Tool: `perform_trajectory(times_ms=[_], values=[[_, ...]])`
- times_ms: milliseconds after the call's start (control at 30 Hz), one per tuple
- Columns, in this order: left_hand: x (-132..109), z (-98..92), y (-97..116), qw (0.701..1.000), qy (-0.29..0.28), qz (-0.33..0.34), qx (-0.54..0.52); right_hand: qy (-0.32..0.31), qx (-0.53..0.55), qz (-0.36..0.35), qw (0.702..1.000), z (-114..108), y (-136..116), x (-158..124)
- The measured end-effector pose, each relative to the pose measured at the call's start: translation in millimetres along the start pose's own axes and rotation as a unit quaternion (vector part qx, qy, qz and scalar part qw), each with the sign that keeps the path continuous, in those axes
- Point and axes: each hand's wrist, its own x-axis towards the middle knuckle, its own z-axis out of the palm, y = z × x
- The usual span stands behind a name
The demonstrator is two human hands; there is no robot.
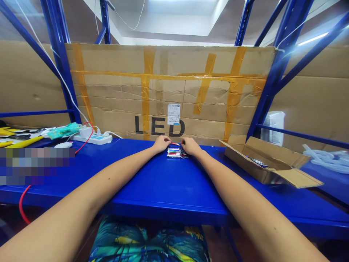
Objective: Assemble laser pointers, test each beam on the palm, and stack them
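My left hand and my right hand are stretched far forward over the blue table. Between their fingertips lies a slim red pen, pinched at its left end by the left hand and at its right end by the right. Just on the near side of it, a stack of similar pens in several colours lies side by side in a neat row. Dark, thin loops or clips show at their right ends, too small to make out.
At the right stands an open cardboard box with more pens inside. A white power strip and a red cable are at the left. Behind the table rises a large taped carton between blue rack posts.
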Motion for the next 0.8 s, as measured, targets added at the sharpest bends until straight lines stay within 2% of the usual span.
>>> perform_trajectory(times_ms=[167, 333, 567, 800], values=[[1.7, 0.9, 4.0, 1.0, -0.012, -0.004, -0.015, 0.038, 0.012, 0.013, 0.999, -0.4, 1.5, 3.1], [0.2, -2.9, 5.0, 0.999, -0.034, 0.0, 0.003, 0.044, 0.019, 0.016, 0.999, -0.6, 2.8, 5.7], [0.1, -3.3, -1.1, 0.995, -0.027, -0.002, 0.093, 0.0, 0.008, -0.004, 1.0, 0.0, 3.2, 2.9], [1.5, 2.8, -3.0, 0.989, -0.046, -0.009, 0.139, -0.041, -0.007, -0.002, 0.999, 3.0, 3.9, 1.0]])
